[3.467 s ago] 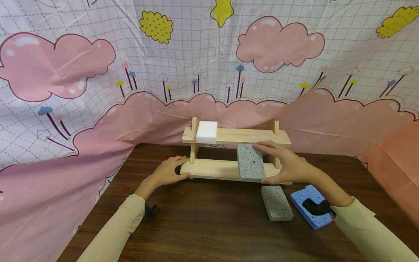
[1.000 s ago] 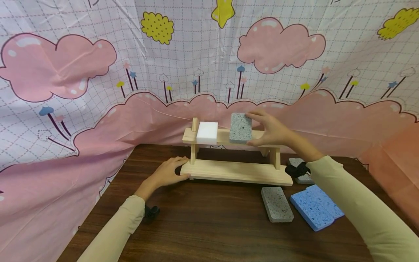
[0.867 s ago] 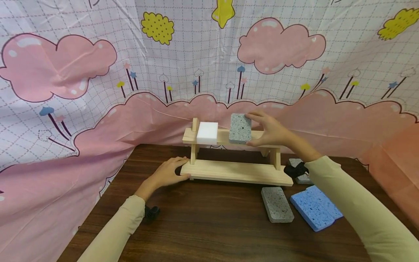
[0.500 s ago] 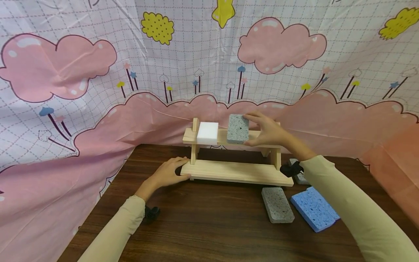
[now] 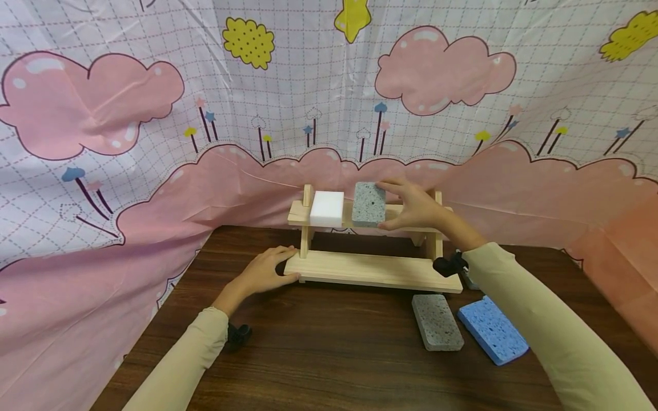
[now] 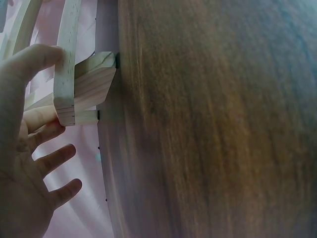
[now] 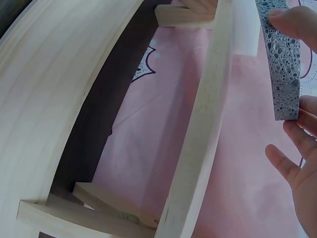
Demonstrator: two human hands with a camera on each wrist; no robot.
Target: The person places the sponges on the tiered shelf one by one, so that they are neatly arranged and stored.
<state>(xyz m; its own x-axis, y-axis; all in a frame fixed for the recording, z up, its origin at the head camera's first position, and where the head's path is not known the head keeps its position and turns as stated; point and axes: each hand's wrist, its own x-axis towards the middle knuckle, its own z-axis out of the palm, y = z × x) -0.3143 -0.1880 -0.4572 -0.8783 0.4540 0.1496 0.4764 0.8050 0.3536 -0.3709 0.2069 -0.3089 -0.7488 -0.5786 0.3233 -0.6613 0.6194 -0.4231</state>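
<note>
My R hand [image 5: 417, 206] pinches the lt-grey sponge [image 5: 368, 204] btwn thumb & fingers, up above the top shelf [image 5: 297, 213], not touching it. White block [image 5: 327, 209] sits on that shelf, just L of sponge. L hand [image 5: 263, 268] grips lower shelf [image 5: 370, 269] at its L end. Dk-grey sponge [image 5: 437, 322] & blue sponge [image 5: 492, 330] on table [image 5: 329, 354], R front.

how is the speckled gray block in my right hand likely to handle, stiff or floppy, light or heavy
The gray block is probably fairly stiff: gripped near one side by the right fingers, it shows no sag. Its pitted, porous surface suggests light weight and decent grip. With flat faces, it seems unlikely to roll.
</note>
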